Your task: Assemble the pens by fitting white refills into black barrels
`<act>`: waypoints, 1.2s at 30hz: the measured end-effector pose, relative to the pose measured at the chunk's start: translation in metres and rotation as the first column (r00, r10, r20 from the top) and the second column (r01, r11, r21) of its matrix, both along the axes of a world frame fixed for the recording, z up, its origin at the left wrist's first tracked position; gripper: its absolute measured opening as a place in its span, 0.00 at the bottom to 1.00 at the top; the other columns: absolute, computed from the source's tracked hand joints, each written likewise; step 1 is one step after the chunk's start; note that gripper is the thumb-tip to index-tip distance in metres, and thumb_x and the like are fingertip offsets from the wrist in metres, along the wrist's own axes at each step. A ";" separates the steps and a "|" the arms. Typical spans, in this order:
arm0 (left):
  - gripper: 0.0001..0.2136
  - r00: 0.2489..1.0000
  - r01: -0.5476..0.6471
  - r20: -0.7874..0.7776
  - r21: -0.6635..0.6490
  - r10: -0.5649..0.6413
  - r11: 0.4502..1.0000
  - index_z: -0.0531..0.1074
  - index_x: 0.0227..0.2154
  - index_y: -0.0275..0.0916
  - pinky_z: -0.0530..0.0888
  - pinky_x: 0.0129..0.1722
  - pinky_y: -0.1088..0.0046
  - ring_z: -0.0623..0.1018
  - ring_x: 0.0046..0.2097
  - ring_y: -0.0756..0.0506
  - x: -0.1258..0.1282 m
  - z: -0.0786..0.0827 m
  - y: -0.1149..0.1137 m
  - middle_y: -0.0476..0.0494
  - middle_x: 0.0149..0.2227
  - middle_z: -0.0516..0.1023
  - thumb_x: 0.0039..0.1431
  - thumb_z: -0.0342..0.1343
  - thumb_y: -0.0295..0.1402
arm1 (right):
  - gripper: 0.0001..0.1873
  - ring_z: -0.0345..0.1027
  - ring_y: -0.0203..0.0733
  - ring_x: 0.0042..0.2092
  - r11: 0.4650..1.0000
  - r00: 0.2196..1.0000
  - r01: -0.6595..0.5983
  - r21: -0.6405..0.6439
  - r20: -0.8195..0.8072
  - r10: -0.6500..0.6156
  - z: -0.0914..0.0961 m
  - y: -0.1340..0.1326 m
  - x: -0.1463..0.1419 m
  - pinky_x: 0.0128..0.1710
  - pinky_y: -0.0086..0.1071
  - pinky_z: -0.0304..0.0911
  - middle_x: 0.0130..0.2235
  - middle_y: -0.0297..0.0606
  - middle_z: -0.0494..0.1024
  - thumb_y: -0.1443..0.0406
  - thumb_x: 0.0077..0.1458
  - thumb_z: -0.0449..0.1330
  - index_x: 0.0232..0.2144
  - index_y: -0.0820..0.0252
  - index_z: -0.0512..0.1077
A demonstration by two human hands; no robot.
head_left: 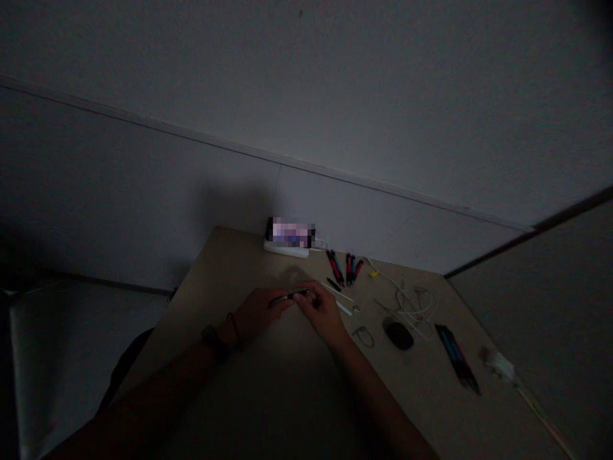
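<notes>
While a dim counter [268, 383] lies under us, our left hand [256, 312] and right hand [322, 312] pinch a dark pen [290, 296], fingers closed on its ends.

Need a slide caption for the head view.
Left hand and right hand hold a dark pen over a dim desk; pens, mouse, cable nearby.
</notes>
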State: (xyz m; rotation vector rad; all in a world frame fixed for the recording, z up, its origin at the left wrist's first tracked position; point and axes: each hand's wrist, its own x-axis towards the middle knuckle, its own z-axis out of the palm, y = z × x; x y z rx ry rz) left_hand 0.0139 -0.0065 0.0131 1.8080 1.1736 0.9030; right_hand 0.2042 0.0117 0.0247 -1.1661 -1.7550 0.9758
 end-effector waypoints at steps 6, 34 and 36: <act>0.18 1.000 -0.003 0.017 -0.005 0.003 1.000 0.71 0.26 0.37 0.63 0.31 0.74 0.71 0.28 0.50 0.000 -0.001 0.000 0.51 0.23 0.72 0.67 0.50 0.45 | 0.19 0.53 0.35 0.24 1.000 0.999 -0.013 0.014 -0.033 0.013 0.004 0.000 0.002 0.24 0.30 0.49 0.20 0.26 0.59 0.49 0.58 0.61 0.36 0.58 0.77; 0.20 1.000 -0.010 0.006 -0.016 0.010 1.000 0.71 0.27 0.38 0.64 0.30 0.74 0.72 0.28 0.49 0.001 0.001 0.000 0.50 0.23 0.73 0.67 0.48 0.47 | 0.18 0.55 0.37 0.25 0.998 1.000 0.013 0.064 0.000 -0.013 0.005 0.000 0.001 0.26 0.31 0.52 0.21 0.27 0.60 0.49 0.59 0.60 0.38 0.57 0.77; 0.19 1.000 -0.017 0.009 -0.012 0.017 1.000 0.71 0.26 0.38 0.64 0.30 0.74 0.72 0.28 0.49 0.001 0.000 0.000 0.50 0.22 0.72 0.67 0.49 0.46 | 0.18 0.55 0.38 0.25 0.997 1.000 0.007 0.073 0.011 -0.007 0.004 0.000 0.002 0.25 0.31 0.52 0.20 0.28 0.60 0.49 0.60 0.59 0.37 0.56 0.77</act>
